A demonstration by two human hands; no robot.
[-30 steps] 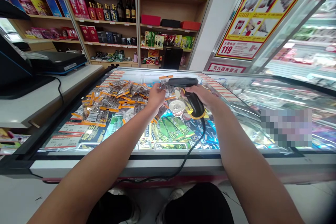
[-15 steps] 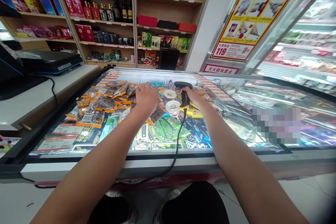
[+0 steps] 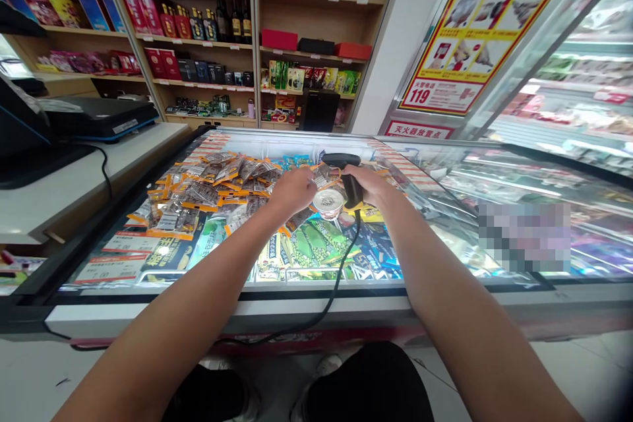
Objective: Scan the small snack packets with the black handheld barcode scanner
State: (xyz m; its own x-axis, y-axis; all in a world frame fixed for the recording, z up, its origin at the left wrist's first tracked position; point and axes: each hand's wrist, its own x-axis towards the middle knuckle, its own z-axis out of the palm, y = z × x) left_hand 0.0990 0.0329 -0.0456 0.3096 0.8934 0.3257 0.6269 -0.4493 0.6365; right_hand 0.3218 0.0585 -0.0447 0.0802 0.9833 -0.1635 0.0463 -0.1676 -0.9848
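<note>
My right hand (image 3: 363, 178) is wrapped round the grip of a black barcode scanner (image 3: 353, 191), whose head points left. Just left of it, my left hand (image 3: 295, 190) is closed on the edge of a small snack packet (image 3: 325, 177) with orange trim. The packet is held out beneath the scanner's head, near my right fingers. A pile of similar orange-edged packets (image 3: 198, 194) lies on the freezer's glass top, left of my left hand. Below the held packet, a round ice cream cup (image 3: 328, 202) shows through the glass; other frozen packs are partly hidden by my arms.
The scanner's black cable (image 3: 341, 270) runs down over the front rim of the chest freezer (image 3: 198, 320). A counter (image 3: 30, 201) with a scale (image 3: 99, 120) stands at the left. Shelves (image 3: 198, 43) of boxes and bottles rise behind.
My left hand has moved right from the pile, now with a packet in it, up to the scanner. The scanner has shifted only slightly.
</note>
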